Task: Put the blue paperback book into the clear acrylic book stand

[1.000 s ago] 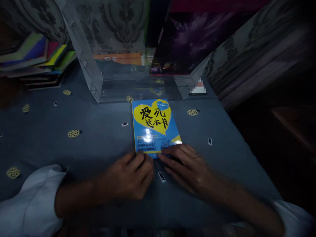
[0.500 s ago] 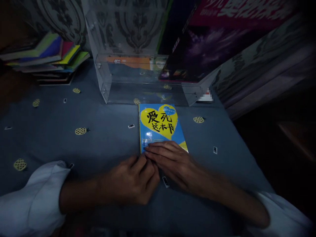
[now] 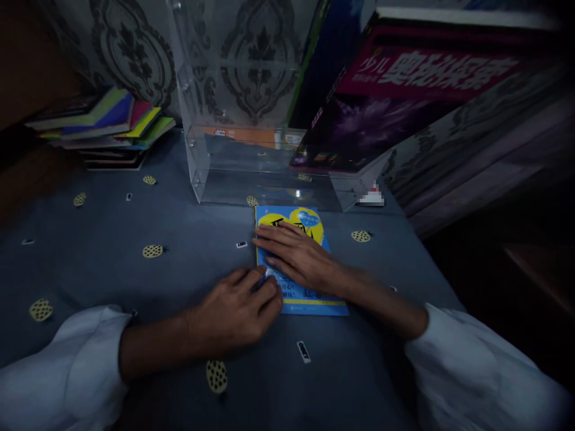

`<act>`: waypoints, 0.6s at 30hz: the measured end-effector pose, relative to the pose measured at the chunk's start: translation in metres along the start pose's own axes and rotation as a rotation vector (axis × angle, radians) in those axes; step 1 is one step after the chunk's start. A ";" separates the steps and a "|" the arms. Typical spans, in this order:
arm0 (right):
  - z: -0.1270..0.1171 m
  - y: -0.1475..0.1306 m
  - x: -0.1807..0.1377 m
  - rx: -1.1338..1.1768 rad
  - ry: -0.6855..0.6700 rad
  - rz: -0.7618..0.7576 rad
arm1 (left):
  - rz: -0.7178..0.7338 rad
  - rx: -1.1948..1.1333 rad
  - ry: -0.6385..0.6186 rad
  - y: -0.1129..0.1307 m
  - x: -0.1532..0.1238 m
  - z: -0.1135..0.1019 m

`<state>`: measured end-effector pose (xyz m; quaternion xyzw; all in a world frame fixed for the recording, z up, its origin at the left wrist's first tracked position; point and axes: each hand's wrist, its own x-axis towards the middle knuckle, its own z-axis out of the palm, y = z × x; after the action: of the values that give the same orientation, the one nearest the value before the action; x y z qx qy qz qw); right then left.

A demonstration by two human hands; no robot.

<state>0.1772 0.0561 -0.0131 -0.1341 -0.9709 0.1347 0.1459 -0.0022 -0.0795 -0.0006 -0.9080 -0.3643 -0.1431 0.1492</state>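
Note:
A blue book with a yellow heart on its cover [image 3: 314, 299] lies flat on the blue patterned cloth [image 3: 135, 269] in front of a clear acrylic stand [image 3: 224, 173]. My right hand [image 3: 299, 257] lies flat on the cover, fingers stretched toward the book's left edge. My left hand [image 3: 238, 308] rests on the cloth at the book's lower left corner, fingers curled, fingertips touching the edge. What those fingers pinch, if anything, is hidden.
A stack of colourful books [image 3: 103, 126] sits at the back left. A large dark book with pink lettering [image 3: 390, 102] leans in the acrylic stand at the back right. The cloth's right edge drops into darkness.
My right hand has slid up from the book's near edge onto the cover. The left hand stays at the lower left corner. The view has shifted slightly.

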 end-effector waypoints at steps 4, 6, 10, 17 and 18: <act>0.003 0.025 0.027 -0.048 -0.013 0.049 | -0.107 -0.145 -0.011 -0.011 -0.001 0.008; 0.003 0.032 0.035 -0.064 -0.006 0.079 | -0.124 -0.194 0.006 -0.014 -0.002 0.012; 0.004 0.036 0.041 -0.071 0.005 0.085 | -0.143 -0.220 0.000 -0.014 -0.005 0.015; 0.008 0.026 0.028 -0.077 -0.010 0.116 | -0.135 -0.214 -0.055 -0.014 -0.004 0.015; 0.008 0.023 0.023 -0.074 -0.001 0.115 | -0.134 -0.214 -0.051 -0.014 -0.004 0.015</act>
<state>0.1581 0.0828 -0.0217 -0.1949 -0.9659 0.1071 0.1324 -0.0124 -0.0663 -0.0137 -0.8957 -0.4107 -0.1677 0.0323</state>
